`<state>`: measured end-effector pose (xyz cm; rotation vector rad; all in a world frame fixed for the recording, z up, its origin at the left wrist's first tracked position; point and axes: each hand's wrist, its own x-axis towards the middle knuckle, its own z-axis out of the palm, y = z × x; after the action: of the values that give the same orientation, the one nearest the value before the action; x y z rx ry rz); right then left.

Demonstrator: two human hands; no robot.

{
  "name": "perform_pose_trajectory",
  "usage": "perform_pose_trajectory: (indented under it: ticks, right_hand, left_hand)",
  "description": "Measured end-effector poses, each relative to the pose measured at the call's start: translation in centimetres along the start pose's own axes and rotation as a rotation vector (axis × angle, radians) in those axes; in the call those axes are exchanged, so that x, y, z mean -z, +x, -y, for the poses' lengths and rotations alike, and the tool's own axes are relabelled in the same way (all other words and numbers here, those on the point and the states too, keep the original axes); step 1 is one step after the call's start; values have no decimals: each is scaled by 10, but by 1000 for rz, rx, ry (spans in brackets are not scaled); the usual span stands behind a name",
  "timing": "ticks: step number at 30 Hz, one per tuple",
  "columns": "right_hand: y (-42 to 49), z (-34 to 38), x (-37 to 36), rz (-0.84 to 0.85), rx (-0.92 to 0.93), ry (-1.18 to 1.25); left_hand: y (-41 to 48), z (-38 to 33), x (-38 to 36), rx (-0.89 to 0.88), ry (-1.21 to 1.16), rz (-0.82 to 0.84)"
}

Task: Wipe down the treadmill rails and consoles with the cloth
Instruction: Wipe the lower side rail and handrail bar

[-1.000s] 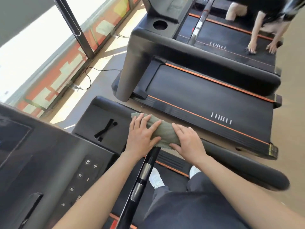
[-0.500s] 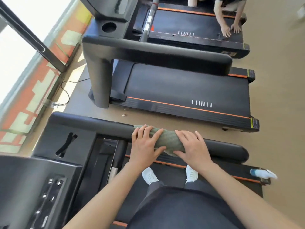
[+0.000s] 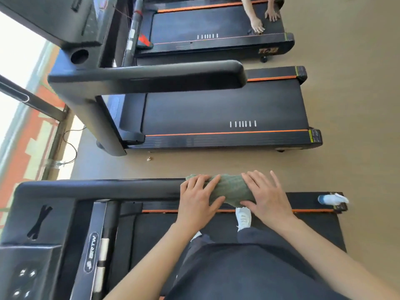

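Centrally, the left grip [image 3: 199,200] and the right grip [image 3: 266,195] lie side by side on a green cloth [image 3: 231,188]. Their fingers are spread and nearly straight and the palms press down. Neither closes round the cloth, and each thumb lies along its near edge. The cloth is draped over the black side rail [image 3: 97,188] of the treadmill the person stands on, towards the end away from the console. It is bunched between the two palms, with a corner poking out past the left fingers.

Bare forearms lead back to dark trousers, and a white shoe [image 3: 243,218] shows on the belt [image 3: 151,230] just below the cloth. An orange stripe runs along the deck edge beneath the rail. At the deck's rear corner, to the right, rests a small white and blue object [image 3: 332,199], too blurred to name. The console [image 3: 26,273], with round buttons, fills the lower left.

Across a strip of tan floor [image 3: 216,163] stands a second treadmill [image 3: 216,113]. Beyond it is a third [image 3: 205,20], where another person's hands [image 3: 257,26] rest on the belt. A bright window [image 3: 13,61] runs down the left side
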<state>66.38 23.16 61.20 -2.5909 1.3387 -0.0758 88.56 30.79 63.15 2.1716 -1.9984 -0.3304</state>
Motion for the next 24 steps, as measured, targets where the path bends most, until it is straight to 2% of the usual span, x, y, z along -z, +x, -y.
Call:
perform_pose_trajectory:
  ticks: [5, 8, 11, 13, 14, 18, 21, 24]
  right_hand:
    - [-25, -52, -7, 26, -81, 136]
    - [-37, -76, -12, 164, -187, 257]
    - [-45, -93, -15, 323, -243, 261]
    - [-49, -100, -16, 359, -290, 302]
    - [-50, -102, -15, 345, -335, 406]
    - [-58, -96, -15, 232, -477, 1082]
    - [-60, -86, -26, 230, -555, 1365]
    - [-52, -82, -25, 224, -661, 1541]
  left_hand:
    - [19, -42, -11, -76, -3, 5]
    - [32, -67, -19, -139, 6, 22]
    - [47, -87, -24, -180, 23, 68]
    - [54, -97, -27, -209, 43, 112]
    - [58, -102, -29, -229, 56, 132]
    - [71, -117, -33, -297, 98, 181]
    - [81, -125, -35, -304, 129, 249]
    - [90, -136, -29, -247, 138, 382]
